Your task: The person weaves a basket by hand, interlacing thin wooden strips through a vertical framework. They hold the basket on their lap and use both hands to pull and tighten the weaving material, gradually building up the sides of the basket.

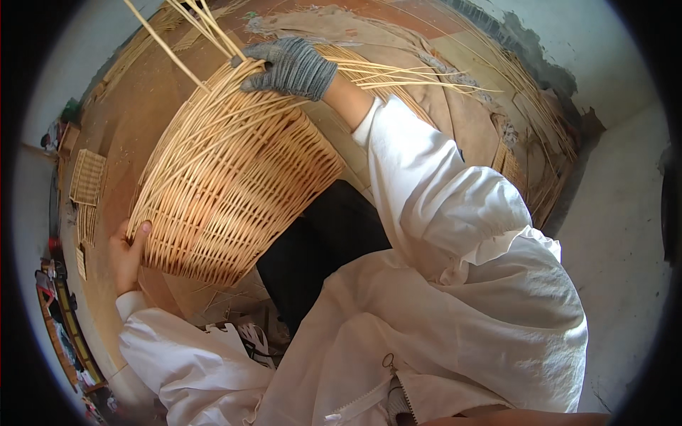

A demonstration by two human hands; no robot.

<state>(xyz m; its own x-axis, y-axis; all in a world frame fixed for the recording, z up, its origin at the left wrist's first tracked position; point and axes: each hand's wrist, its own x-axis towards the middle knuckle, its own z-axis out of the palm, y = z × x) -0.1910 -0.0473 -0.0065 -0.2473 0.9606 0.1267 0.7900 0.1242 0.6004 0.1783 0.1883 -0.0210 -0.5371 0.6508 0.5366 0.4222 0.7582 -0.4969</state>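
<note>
A small woven panel (87, 176) lies at the left edge of the floor (135, 106). Just right of it, the bare left hand (128, 254) is clamped on the bottom edge of the half-woven basket (227, 192), which lies tilted on its side over the lap. Further right, the gloved right hand (291, 67) is closed over the loose upright canes (213, 32) at the basket's open end. More canes (526, 92) lie along the floor's right edge. Bent too sharply, a dry cane could likely kink or snap; if the left hand slackens, the basket might roll off the lap.
</note>
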